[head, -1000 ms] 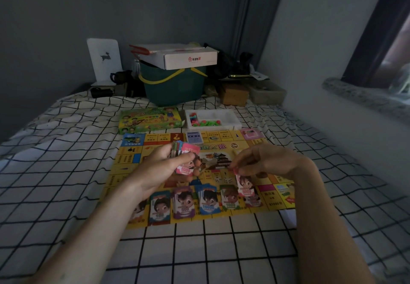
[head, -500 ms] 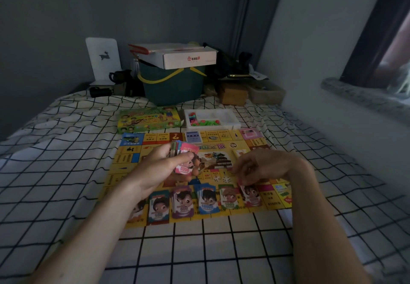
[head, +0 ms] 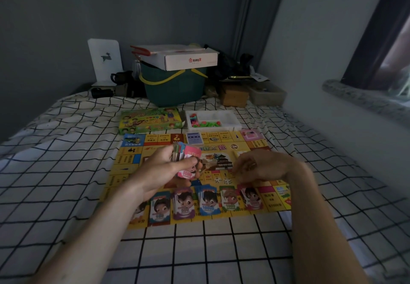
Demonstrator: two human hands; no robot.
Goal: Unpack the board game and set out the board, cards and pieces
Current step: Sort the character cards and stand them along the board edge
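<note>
Head view: the yellow printed game board (head: 244, 150) lies mid-frame on the black-checked white bed sheet (head: 66, 172). The left hand (head: 164, 168) grips a fanned stack of colourful play-money cards (head: 187, 161) above the board. The right hand (head: 261, 166) hovers right of centre, fingers loosely curled, empty, above the row of card piles (head: 206, 201) along the board's lower edge.

Dim room. Bed (head: 66, 150) under a white sheet gridded in black. Grey wall (head: 66, 6) behind, paler wall (head: 321, 50) on the right, speckled stone window ledge (head: 363, 99) beneath a dark frame (head: 372, 39).
</note>
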